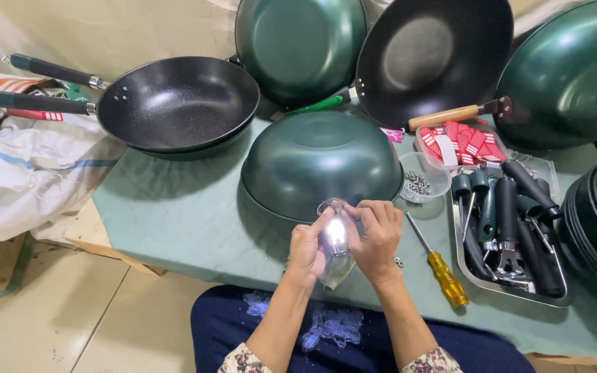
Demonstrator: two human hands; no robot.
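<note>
Both of my hands close their grip on a shiny metal handle piece (335,243), left hand (307,250) and right hand (376,240) pinching it just above the table (181,214) edge, in front of the upturned green wok (320,160) that carries no handle yet. Pans ring the far side and a tray of handles (513,228) fills my right, so open room lies left; the screwdriver (441,269) lies untouched beside my right wrist.
</note>
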